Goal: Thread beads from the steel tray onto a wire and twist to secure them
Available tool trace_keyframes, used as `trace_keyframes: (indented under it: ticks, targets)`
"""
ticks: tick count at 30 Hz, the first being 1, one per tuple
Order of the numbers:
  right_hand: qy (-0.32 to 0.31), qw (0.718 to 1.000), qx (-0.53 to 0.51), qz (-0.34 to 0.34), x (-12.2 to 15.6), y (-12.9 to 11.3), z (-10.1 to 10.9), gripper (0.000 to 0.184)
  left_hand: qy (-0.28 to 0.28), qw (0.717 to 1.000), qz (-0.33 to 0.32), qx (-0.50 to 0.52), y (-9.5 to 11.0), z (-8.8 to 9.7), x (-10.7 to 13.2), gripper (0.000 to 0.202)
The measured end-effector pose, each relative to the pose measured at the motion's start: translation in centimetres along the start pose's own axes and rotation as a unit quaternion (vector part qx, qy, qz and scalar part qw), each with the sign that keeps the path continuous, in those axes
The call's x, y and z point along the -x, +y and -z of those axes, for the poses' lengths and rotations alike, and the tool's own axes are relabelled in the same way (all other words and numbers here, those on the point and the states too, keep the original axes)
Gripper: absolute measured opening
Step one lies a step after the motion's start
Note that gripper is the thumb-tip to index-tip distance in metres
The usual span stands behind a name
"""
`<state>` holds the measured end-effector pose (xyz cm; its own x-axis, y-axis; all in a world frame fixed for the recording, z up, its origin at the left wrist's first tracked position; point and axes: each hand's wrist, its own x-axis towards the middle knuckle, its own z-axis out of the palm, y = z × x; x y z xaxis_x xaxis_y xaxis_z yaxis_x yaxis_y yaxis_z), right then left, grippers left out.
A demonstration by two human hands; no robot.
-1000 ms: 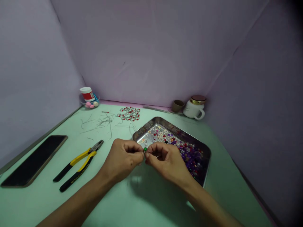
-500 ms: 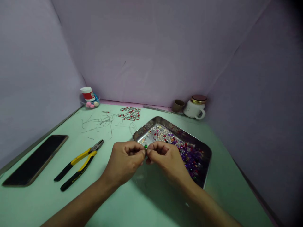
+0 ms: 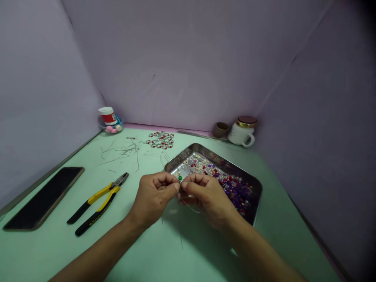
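Observation:
My left hand (image 3: 154, 194) and my right hand (image 3: 205, 194) meet fingertip to fingertip just above the green table, both pinched. Between the fingertips sits a small green bead (image 3: 180, 178), apparently on a thin wire that trails down under my right hand. Both hands hover at the near left corner of a steel tray (image 3: 255, 182) filled with several purple, red and clear beads.
Yellow-handled pliers (image 3: 98, 203) lie left of my hands, and a dark phone (image 3: 44, 197) lies further left. Cut wire scraps (image 3: 126, 150) and a beaded piece (image 3: 160, 140) rest farther back. A red-and-white jar (image 3: 108, 116), a small brown cup (image 3: 221, 129) and a lidded white mug (image 3: 242, 134) stand against the purple wall.
Both hands have shifted slightly away from me and up, staying pinched together on the green bead. A wire loop now shows below my right hand.

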<state>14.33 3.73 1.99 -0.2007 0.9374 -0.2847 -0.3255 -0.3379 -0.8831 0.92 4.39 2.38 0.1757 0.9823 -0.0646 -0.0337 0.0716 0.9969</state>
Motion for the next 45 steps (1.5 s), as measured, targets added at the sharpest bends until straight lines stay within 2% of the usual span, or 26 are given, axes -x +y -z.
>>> trace_keyframes:
  ticks: [2, 4, 7, 13, 19, 22, 26, 29, 31, 35, 40, 45]
  targets:
    - [-0.015, 0.999, -0.031, -0.009, -0.1, 0.1, 0.0, 0.012, -0.016, 0.999, 0.007, 0.035, -0.2, 0.1, -0.1, 0.005]
    - [-0.010, 1.000, -0.020, 0.006, -0.1, 0.1, -0.1, 0.013, -0.018, 0.999, 0.014, 0.045, -0.2, 0.2, -0.3, 0.005]
    - [0.014, 0.999, 0.041, 0.032, -0.2, 0.1, -0.2, 0.012, 0.006, 1.000, 0.005, -0.004, 0.2, 0.2, -0.4, 0.004]
    - [-0.004, 0.995, 0.098, 0.033, -0.1, 0.0, 0.2, 0.015, 0.005, 0.996, 0.004, -0.090, 0.8, 0.1, -0.3, 0.007]
    - [0.032, 0.987, 0.138, 0.080, -0.3, 0.4, -0.2, 0.015, 0.013, 0.999, 0.021, -0.035, -0.1, 0.1, -0.7, 0.007]
    - [0.043, 0.993, 0.096, 0.061, -0.5, 0.8, -0.3, 0.014, 0.004, 0.997, 0.062, 0.036, -0.6, 0.1, -0.9, 0.011]
    - [-0.017, 0.999, -0.030, -0.022, -0.5, 1.1, 0.0, 0.013, -0.027, 0.988, 0.092, 0.123, -0.8, 0.1, -0.8, 0.017]
    - [-0.062, 0.997, -0.044, -0.030, -0.6, 1.1, 0.5, 0.019, -0.041, 0.986, 0.074, 0.147, -0.5, 0.4, -0.7, 0.017]
    - [-0.070, 0.997, -0.011, -0.017, -0.6, 0.7, 1.0, 0.021, -0.048, 0.988, 0.068, 0.128, -0.2, 0.6, -0.8, 0.016]
    - [-0.001, 0.999, 0.034, 0.035, -0.7, -0.6, 1.8, 0.022, -0.079, 0.990, 0.105, 0.049, -0.2, 0.6, -1.0, 0.011]
    - [-0.002, 0.996, 0.084, 0.012, -0.7, -0.9, 1.7, 0.023, -0.121, 0.985, 0.126, -0.001, -0.6, 0.2, -1.0, 0.013]
    - [0.014, 0.998, 0.062, 0.008, -0.8, -0.6, 1.5, 0.025, -0.132, 0.982, 0.135, 0.015, -0.9, 0.2, -1.1, 0.008]
